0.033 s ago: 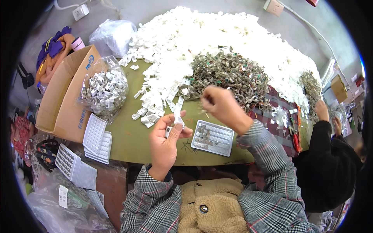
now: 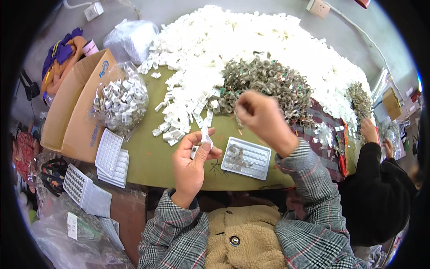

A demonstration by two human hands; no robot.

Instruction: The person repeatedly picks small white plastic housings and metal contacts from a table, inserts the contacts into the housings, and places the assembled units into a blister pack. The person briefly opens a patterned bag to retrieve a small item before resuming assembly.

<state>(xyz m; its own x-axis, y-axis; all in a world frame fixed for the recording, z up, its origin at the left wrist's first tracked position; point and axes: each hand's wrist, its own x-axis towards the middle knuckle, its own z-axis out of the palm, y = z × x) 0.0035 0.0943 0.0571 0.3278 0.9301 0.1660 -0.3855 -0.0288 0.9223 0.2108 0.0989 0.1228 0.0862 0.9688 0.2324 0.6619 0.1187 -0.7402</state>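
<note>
My left hand (image 2: 189, 157) is raised over the near edge of the green table. Its thumb and fingers are closed on small white plastic pieces (image 2: 206, 135); another white piece (image 2: 194, 151) shows at the palm. To the right, my right hand (image 2: 260, 115) hovers at the near side of a heap of greyish metal-looking parts (image 2: 268, 85), its fingers curled in and slightly blurred. Whatever its fingertips hold is hidden. Between and below the hands lies a white tray (image 2: 257, 169) with rows of round pockets, the left ones filled with small silvery round parts.
A large mound of white plastic pieces (image 2: 192, 49) covers the table's far side. At left stand a cardboard box (image 2: 80, 116), a bag of white pieces (image 2: 123, 101) and stacked white trays (image 2: 109, 154). Red-handled pliers (image 2: 341, 163) lie at right, near another person's hand (image 2: 369, 131).
My right hand has shifted slightly right and up along the grey heap. My left hand stays where it was, with the white pieces in it.
</note>
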